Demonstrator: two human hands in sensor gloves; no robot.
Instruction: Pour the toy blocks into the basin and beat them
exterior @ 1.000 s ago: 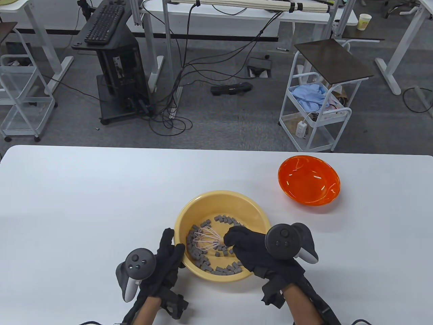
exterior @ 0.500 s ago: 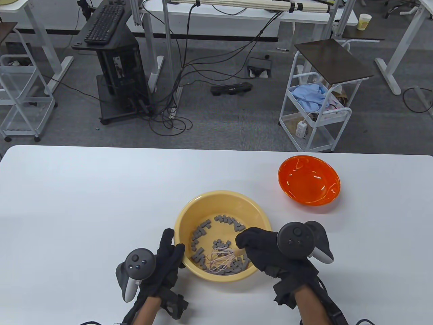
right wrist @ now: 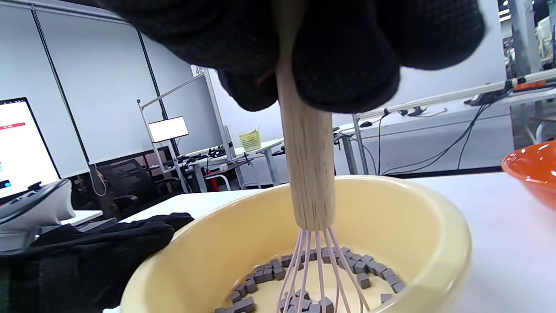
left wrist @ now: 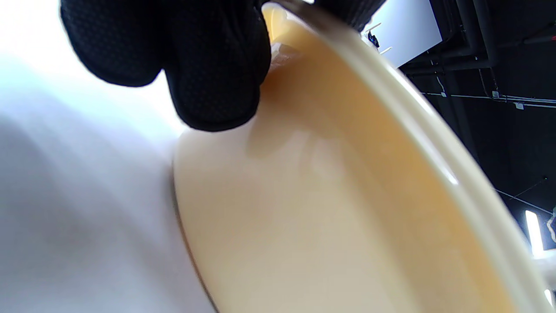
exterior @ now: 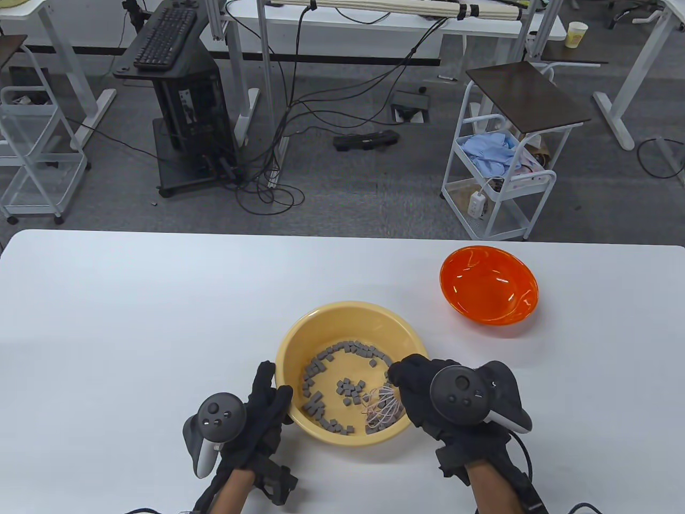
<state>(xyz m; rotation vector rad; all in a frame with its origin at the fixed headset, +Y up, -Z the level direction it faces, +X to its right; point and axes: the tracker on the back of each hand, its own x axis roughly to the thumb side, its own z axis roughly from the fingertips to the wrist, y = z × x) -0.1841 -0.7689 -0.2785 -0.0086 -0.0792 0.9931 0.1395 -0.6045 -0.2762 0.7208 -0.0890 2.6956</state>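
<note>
A white surface (exterior: 160,300) fronts a workshop of grey carpet, trailing cables (exterior: 299,134), a keyboard stand (exterior: 166,43) and a white cart (exterior: 497,182) holding blue cloth. An orange bowl (exterior: 488,292) sits empty well to the right of the yellow basin (exterior: 321,326), with bare surface between them. Grey blocks (exterior: 348,390) lie scattered in an arc and a small cluster inside the basin. The right hand (exterior: 428,396) has its grip closed round the wooden handle of a whisk (right wrist: 306,174), whose pink wires dip among blocks at the basin's near-right side. The left hand (exterior: 262,412) rests against the basin's outer left wall, fingers (left wrist: 213,65) straight and touching it below the rim, the grip closed on nothing.
</note>
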